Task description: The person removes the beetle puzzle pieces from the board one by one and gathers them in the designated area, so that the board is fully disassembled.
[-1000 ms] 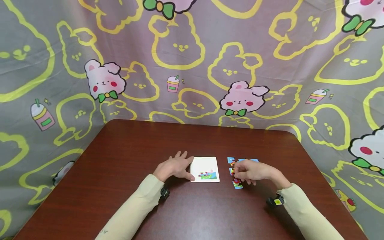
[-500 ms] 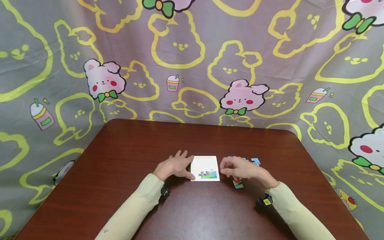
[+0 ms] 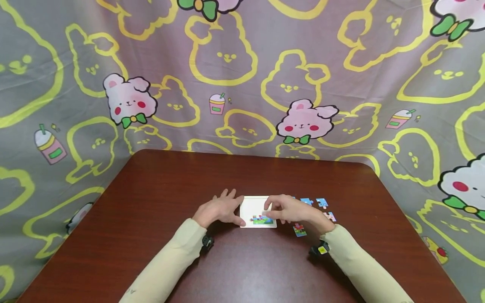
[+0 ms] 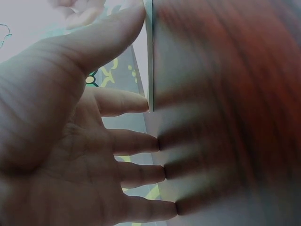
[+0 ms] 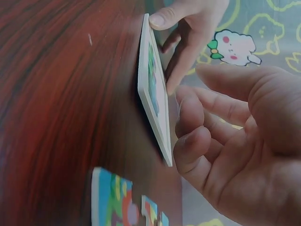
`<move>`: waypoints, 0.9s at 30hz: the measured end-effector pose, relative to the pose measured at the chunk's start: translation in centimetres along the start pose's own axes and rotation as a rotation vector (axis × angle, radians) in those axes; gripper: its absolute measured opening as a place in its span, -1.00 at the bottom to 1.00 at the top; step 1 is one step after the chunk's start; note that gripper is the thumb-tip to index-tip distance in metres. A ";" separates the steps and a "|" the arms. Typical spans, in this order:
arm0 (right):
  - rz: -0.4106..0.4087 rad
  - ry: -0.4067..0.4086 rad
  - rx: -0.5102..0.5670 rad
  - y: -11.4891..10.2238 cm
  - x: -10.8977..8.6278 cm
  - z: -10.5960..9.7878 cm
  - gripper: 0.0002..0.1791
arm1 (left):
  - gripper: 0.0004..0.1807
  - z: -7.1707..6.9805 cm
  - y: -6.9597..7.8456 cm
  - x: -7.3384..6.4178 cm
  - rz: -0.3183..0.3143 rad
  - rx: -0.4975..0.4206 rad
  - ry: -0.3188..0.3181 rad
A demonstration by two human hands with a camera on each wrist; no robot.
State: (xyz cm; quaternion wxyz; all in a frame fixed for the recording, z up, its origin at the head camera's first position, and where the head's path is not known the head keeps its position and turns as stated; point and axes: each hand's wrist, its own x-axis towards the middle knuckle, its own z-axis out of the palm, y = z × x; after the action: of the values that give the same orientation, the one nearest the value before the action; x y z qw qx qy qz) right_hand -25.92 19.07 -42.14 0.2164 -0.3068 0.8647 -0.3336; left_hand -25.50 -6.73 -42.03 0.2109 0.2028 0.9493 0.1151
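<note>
A white puzzle tray (image 3: 251,205) lies on the table, with joined colourful pieces (image 3: 259,220) along its lower right part. My left hand (image 3: 221,209) is spread at the tray's left side; in the left wrist view its thumb and index finger touch the tray's edge (image 4: 151,61), and the other fingertips rest on the table. Over the tray's right part, my right hand (image 3: 291,209) pinches a small pale puzzle piece (image 3: 267,213) between thumb and index finger. The right wrist view shows those fingers (image 5: 190,110) close above the tray, the piece itself hidden there.
Loose puzzle pieces lie right of the tray: one (image 3: 299,230) near the front, others (image 3: 307,201) behind the right hand, another (image 3: 321,203) and a pinkish one (image 3: 330,216) farther right. A patterned cloth (image 3: 242,92) hangs behind the brown table (image 3: 197,176).
My right hand has moved left from the loose pieces to over the tray, uncovering pieces at the right. My left hand has stayed at the tray's left side.
</note>
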 end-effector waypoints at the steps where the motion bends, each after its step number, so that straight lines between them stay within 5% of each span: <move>1: 0.000 -0.002 0.000 -0.1 0.2 0.1 -0.85 | 0.01 0.0 0.0 0.0 -0.002 0.001 0.000; 14: -0.003 -0.076 0.005 -0.4 1.3 1.0 -0.79 | 0.01 0.0 0.1 0.0 0.000 0.011 0.008; 27: -0.010 -0.064 -0.041 -0.6 1.5 1.6 -0.81 | 0.01 0.1 -0.2 0.1 -0.001 0.011 0.009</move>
State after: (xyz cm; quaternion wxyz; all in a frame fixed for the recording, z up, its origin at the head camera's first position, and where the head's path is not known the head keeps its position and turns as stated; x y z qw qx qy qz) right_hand -25.88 16.99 -43.03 0.2359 -0.3260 0.8624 -0.3071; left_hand -25.59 -6.82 -42.19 0.2056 0.2032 0.9509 0.1105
